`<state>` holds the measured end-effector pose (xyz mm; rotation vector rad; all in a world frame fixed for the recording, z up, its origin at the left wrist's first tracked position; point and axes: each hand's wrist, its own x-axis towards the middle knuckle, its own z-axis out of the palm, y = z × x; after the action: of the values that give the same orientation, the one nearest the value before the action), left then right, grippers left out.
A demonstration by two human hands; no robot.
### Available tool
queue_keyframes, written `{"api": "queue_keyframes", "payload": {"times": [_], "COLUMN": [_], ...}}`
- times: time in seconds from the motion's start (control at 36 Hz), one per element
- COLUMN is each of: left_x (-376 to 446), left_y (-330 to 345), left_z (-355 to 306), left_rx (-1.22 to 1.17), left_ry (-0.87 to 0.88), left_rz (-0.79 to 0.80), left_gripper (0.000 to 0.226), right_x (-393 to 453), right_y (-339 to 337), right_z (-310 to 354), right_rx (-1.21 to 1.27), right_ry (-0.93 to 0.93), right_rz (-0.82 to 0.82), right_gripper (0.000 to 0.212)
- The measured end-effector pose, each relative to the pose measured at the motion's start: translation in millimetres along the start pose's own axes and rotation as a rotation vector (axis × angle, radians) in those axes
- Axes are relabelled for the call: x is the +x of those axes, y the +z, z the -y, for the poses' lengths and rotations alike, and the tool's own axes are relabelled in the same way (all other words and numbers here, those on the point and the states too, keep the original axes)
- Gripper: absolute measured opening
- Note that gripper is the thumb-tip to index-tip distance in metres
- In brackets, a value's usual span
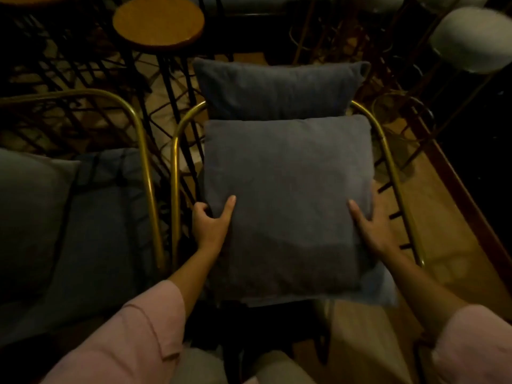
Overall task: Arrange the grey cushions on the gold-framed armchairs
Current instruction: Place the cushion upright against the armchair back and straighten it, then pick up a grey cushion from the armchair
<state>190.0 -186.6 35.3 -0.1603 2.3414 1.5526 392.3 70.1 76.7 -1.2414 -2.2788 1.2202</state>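
Head view: square grey fabric cushion lay centre on gold-framed armchair, below 12 o'clock back cushion. Left hand and right hand clasped its side edges. Likely soft, light, squashy; grip both sides.

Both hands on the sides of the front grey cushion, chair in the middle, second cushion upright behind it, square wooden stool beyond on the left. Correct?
Not quite: the wooden stool is round, not square, as the head view shows. The rest holds: left hand and right hand grip the sides of the front cushion on the middle chair, second cushion upright behind it.
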Motion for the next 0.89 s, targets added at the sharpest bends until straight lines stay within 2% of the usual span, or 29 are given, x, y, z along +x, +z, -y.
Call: {"api": "queue_keyframes", "payload": {"times": [0.06, 0.14, 0.31, 0.44, 0.56, 0.64, 0.75, 0.89], "left_x": [-8, -17, -2, 1, 12, 23, 43, 62], "left_y": [19, 37, 32, 5, -34, -77, -149, -250], "left_z": [8, 24, 34, 34, 42, 43, 42, 42], "left_rx": [0.059, 0.14, 0.118, 0.099, 0.16, 0.194, 0.186, 0.182], "left_ry": [-0.064, -0.103, -0.143, -0.107, -0.081, -0.074, -0.075, -0.079], "left_rz": [0.035, 0.065, 0.138, 0.244, 0.202, 0.116, -0.008, -0.171], "left_gripper": [0.081, 0.111, 0.126, 0.112, 0.108, 0.095, 0.089, 0.08], "right_x": [14, 16, 12, -2, -15, -24, -33, -48], "right_y": [8, 38, 55, 64, 90, 119, 168, 236], "right_z": [-5, -5, -1, 7, 39, 78, 130, 190], "right_rx": [-0.166, -0.396, -0.422, -0.403, -0.397, -0.405, -0.402, -0.344], "right_ry": [0.062, 0.204, 0.246, 0.141, -0.064, -0.242, -0.409, -0.463], "right_rz": [0.141, 0.321, 0.271, 0.096, -0.018, 0.058, 0.237, 0.387], "right_gripper": [0.12, 0.127, 0.127, 0.117, 0.08, 0.069, 0.071, 0.074]}}
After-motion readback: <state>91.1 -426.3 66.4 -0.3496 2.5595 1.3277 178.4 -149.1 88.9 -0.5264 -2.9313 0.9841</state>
